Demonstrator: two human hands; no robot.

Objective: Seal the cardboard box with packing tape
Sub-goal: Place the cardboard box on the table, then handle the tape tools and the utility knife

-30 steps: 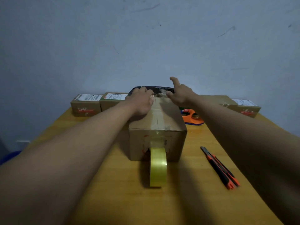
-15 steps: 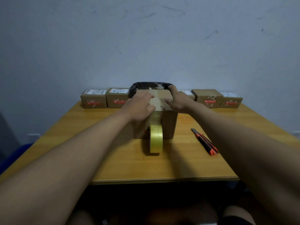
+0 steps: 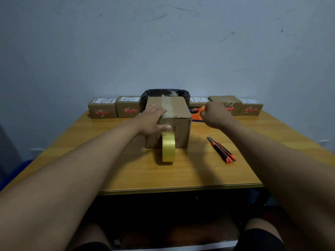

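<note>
The brown cardboard box stands in the middle of the wooden table, flaps closed. A strip of clear tape runs along its top seam and down the front to the yellowish tape roll, which stands on edge against the front face. My left hand lies flat on the box's top left, thumb over the front edge near the tape. My right hand is off the box to its right, fingers curled against an orange tool; whether it grips the tool is unclear.
An orange and black utility knife lies on the table right of the roll. A black-lined bin sits behind the box. Small labelled cartons line the back edge against the wall.
My right hand left the box top and moved right to the orange tool. My left hand slid from the far end of the top toward the front edge.
</note>
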